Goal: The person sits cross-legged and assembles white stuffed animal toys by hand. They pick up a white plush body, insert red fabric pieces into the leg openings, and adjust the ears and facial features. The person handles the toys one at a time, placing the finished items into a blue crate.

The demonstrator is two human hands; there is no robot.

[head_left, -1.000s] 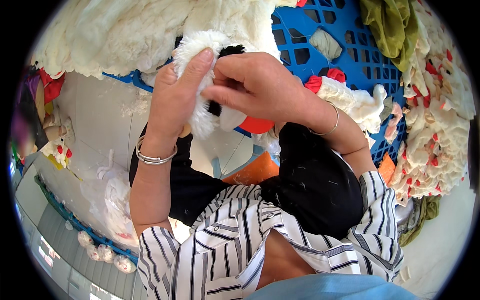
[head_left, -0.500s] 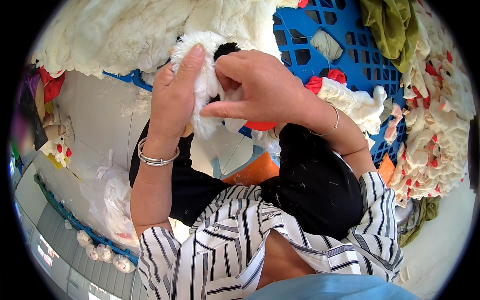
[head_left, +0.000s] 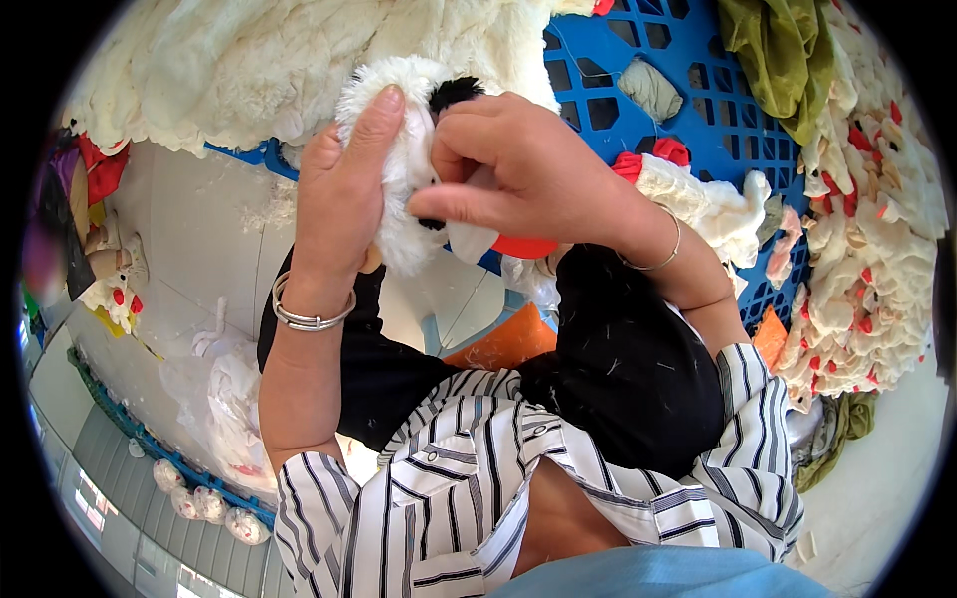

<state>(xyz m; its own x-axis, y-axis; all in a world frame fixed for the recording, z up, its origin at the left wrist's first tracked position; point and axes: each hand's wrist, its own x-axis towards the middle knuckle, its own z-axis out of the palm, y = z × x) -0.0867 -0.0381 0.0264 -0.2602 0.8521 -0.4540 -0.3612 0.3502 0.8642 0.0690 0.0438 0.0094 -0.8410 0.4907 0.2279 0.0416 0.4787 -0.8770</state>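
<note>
A fluffy white plush toy piece [head_left: 404, 234] with black tufts and a red part at its lower right is held up over my lap. My left hand [head_left: 344, 194] is wrapped round its left side, thumb lying on top of the fur. At the right side my right hand [head_left: 528, 164] is closed on the piece's edge, index finger curled and thumb stretched toward the fur. White cloth shows between and under these fingers. Whether a needle or thread is in the right fingers cannot be made out.
A heap of white fur pieces [head_left: 229, 65] lies beyond my hands on a blue plastic grid [head_left: 698, 75]. A white and red plush piece [head_left: 698, 204] rests on the grid. More plush pieces [head_left: 857, 279] are piled at right. A clear plastic bag [head_left: 234, 409] is on the left floor.
My right hand has shifted slightly right and its thumb has drawn a little away across the fur. The plush piece is turned slightly, showing more of the black tuft. My left hand keeps its grip.
</note>
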